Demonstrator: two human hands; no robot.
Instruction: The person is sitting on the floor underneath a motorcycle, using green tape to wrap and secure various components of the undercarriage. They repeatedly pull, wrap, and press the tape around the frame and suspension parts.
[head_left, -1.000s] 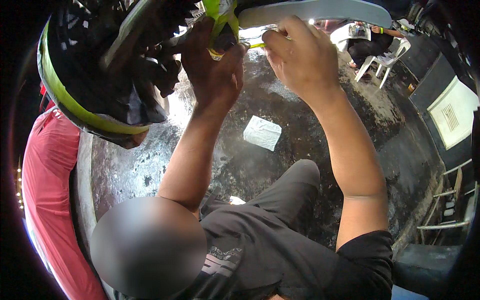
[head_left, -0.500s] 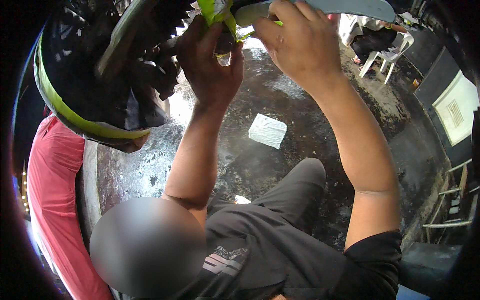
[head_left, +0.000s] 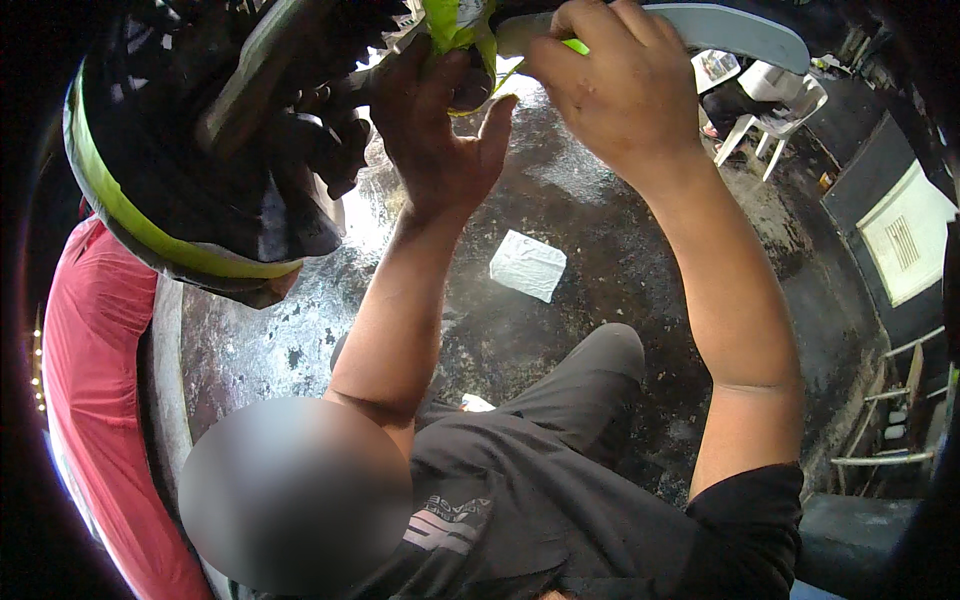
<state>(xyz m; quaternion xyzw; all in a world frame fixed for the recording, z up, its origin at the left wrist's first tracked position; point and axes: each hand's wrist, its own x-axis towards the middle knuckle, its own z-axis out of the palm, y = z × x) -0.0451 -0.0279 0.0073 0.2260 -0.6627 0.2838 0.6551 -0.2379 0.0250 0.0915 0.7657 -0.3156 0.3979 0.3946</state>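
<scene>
At the top of the head view a yellow-green panel (head_left: 452, 22) with dark marks hangs beside dark machine parts. My left hand (head_left: 435, 150) reaches up to it, fingers bent against it and a dark rounded part behind, thumb standing out to the right. My right hand (head_left: 625, 105) is at the upper middle, its fingers curled at a long, smooth grey piece (head_left: 745, 32) with a rounded end that stretches to the right. A thin green edge shows by its fingertips. The top of the picture cuts off part of both hands' fingers, and shade hides detail.
A large dark assembly with a curved yellow-green rim (head_left: 130, 215) fills the upper left. Red cloth (head_left: 95, 400) hangs at far left. A white sheet (head_left: 528, 265) lies on the stained floor. A person sits on a white chair (head_left: 785, 120) at upper right; a metal rack (head_left: 885, 458) stands at right.
Both hands, the yellow-green panel and the grey piece sit slightly farther right and lower in view. My left thumb stands farther from the fingers. The white sheet and chair appear shifted slightly left.
</scene>
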